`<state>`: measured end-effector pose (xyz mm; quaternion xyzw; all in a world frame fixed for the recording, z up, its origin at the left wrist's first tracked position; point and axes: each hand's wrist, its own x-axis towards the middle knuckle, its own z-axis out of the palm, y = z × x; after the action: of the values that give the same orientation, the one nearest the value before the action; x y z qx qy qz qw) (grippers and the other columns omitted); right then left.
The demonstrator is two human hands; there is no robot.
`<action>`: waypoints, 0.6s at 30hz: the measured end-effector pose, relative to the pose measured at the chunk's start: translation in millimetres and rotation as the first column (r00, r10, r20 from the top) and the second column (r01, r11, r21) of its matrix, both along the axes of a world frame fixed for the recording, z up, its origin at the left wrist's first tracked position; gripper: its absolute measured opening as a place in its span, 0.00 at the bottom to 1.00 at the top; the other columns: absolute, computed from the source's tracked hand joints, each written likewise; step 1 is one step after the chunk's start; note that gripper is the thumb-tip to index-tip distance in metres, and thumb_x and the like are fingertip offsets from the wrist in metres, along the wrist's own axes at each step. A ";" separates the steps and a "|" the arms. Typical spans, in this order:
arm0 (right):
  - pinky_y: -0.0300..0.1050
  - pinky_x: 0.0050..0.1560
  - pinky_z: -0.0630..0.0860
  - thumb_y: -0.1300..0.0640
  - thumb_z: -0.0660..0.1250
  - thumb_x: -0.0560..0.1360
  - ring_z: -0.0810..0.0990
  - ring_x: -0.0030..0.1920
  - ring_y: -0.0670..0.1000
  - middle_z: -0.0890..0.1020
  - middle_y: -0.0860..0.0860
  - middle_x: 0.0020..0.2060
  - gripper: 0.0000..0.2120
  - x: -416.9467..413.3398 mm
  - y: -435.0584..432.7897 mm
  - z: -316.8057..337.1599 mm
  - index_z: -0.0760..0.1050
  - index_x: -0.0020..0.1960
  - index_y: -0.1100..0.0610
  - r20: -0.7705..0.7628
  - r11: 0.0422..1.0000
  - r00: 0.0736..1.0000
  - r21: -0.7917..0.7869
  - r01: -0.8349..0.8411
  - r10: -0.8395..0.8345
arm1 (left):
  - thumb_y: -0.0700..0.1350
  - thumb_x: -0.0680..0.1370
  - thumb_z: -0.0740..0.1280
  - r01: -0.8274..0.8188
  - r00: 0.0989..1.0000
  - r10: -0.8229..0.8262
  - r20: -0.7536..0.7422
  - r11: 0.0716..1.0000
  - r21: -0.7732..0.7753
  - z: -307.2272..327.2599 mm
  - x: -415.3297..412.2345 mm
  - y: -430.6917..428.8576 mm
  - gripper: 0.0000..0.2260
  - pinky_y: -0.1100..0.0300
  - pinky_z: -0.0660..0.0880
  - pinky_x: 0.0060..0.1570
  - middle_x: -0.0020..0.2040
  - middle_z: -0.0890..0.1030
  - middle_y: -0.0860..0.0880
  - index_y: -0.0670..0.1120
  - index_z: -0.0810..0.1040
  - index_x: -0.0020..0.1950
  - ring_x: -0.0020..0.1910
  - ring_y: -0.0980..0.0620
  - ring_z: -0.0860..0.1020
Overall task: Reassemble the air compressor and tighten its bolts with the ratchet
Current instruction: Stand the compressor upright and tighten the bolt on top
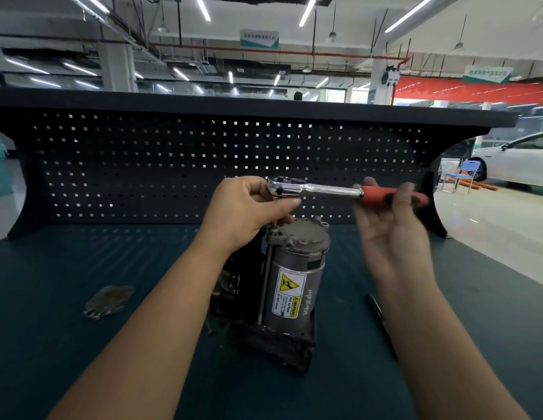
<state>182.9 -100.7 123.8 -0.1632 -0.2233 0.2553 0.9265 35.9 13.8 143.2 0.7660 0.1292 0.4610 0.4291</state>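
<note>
The air compressor (294, 277) stands upright on the dark green bench, a grey cylinder with a yellow warning label and a cast metal top. Above it the ratchet (327, 189) lies level, chrome head to the left, red handle to the right. My left hand (249, 210) grips the ratchet's head from the left, fingers curled over it and reaching down towards the compressor's top corner. My right hand (391, 225), blurred, has straight fingers against the red handle. The socket under the head is hidden by my left hand.
A grey crumpled glove or rag (108, 301) lies on the bench (67, 344) at the left. A thin dark tool (380, 319) lies to the right of the compressor. A black pegboard (142, 165) closes off the back. A white car (518, 162) stands far right.
</note>
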 end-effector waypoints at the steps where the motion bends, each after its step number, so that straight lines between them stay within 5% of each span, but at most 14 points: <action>1: 0.47 0.38 0.82 0.53 0.59 0.80 0.86 0.40 0.52 0.85 0.58 0.38 0.09 3.4 7.5 3.1 0.68 0.53 0.60 -0.064 0.995 0.993 -0.020 -0.098 0.097 | 0.40 0.70 0.74 0.016 1.000 -0.016 -0.009 1.000 0.003 0.4 -0.5 -0.4 0.06 0.68 0.76 0.35 0.33 0.84 0.48 0.39 0.81 0.43 0.32 0.55 0.83; 4: 0.48 0.37 0.83 0.56 0.59 0.81 0.85 0.37 0.53 0.84 0.59 0.37 0.08 4.7 17.0 2.6 0.69 0.51 0.61 -0.114 0.991 0.985 -0.032 -0.131 0.127 | 0.45 0.67 0.75 0.045 0.999 -0.044 -0.012 0.999 0.020 1.2 -1.6 -1.8 0.10 0.68 0.76 0.35 0.34 0.84 0.48 0.40 0.81 0.43 0.33 0.54 0.83; 8: 0.48 0.47 0.82 0.54 0.64 0.78 0.85 0.46 0.53 0.85 0.53 0.41 0.09 -21.4 -7.5 -10.3 0.67 0.52 0.57 0.082 0.952 0.952 0.109 0.286 -0.295 | 0.58 0.58 0.73 0.003 0.999 0.000 -0.032 0.998 0.066 2.2 -0.3 -4.9 0.20 0.67 0.76 0.36 0.34 0.84 0.51 0.46 0.81 0.43 0.34 0.55 0.83; 10: 0.53 0.51 0.80 0.50 0.70 0.74 0.83 0.49 0.57 0.84 0.54 0.43 0.18 -46.5 -18.8 -16.1 0.64 0.52 0.57 0.216 0.811 0.789 0.279 0.514 -0.575 | 0.60 0.55 0.73 -0.025 0.999 0.027 -0.040 0.997 0.070 3.5 2.4 -4.7 0.23 0.64 0.77 0.37 0.35 0.84 0.51 0.47 0.80 0.42 0.35 0.54 0.83; 13: 0.57 0.53 0.78 0.48 0.71 0.73 0.82 0.48 0.55 0.80 0.57 0.44 0.22 -65.5 -19.6 -26.1 0.62 0.54 0.59 0.371 0.667 0.555 0.460 0.586 -0.745 | 0.58 0.55 0.75 -0.054 0.998 0.056 -0.035 0.997 0.058 3.1 3.6 -2.1 0.21 0.64 0.78 0.36 0.33 0.84 0.52 0.47 0.79 0.40 0.34 0.54 0.83; 14: 0.56 0.52 0.79 0.47 0.70 0.73 0.82 0.47 0.54 0.80 0.57 0.44 0.22 -64.1 -18.8 -25.9 0.63 0.54 0.59 0.362 0.677 0.574 0.440 0.590 -0.735 | 0.55 0.58 0.77 -0.063 0.997 0.065 -0.038 0.996 0.059 2.1 2.8 -1.0 0.18 0.65 0.77 0.35 0.32 0.84 0.52 0.46 0.79 0.41 0.33 0.55 0.83; 16: 0.50 0.49 0.80 0.46 0.69 0.74 0.84 0.46 0.53 0.84 0.54 0.42 0.20 -51.1 -14.7 -17.1 0.65 0.52 0.58 0.218 0.782 0.758 0.294 0.549 -0.614 | 0.47 0.66 0.77 -0.054 0.997 0.057 -0.046 0.997 0.055 0.8 0.1 0.8 0.11 0.67 0.76 0.34 0.32 0.84 0.51 0.44 0.80 0.43 0.33 0.55 0.83; 18: 0.45 0.44 0.81 0.48 0.64 0.77 0.85 0.44 0.52 0.86 0.53 0.39 0.14 -29.4 -1.3 -7.0 0.67 0.51 0.58 0.024 0.935 0.940 0.114 0.335 -0.339 | 0.43 0.70 0.75 -0.025 0.998 0.027 -0.051 0.999 0.047 0.8 -2.1 1.4 0.07 0.70 0.75 0.34 0.33 0.84 0.51 0.42 0.80 0.44 0.34 0.55 0.83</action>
<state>153.6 -101.9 116.8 -0.1540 -0.2254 0.0768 0.9589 33.8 15.2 144.0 0.7857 0.1393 0.4494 0.4016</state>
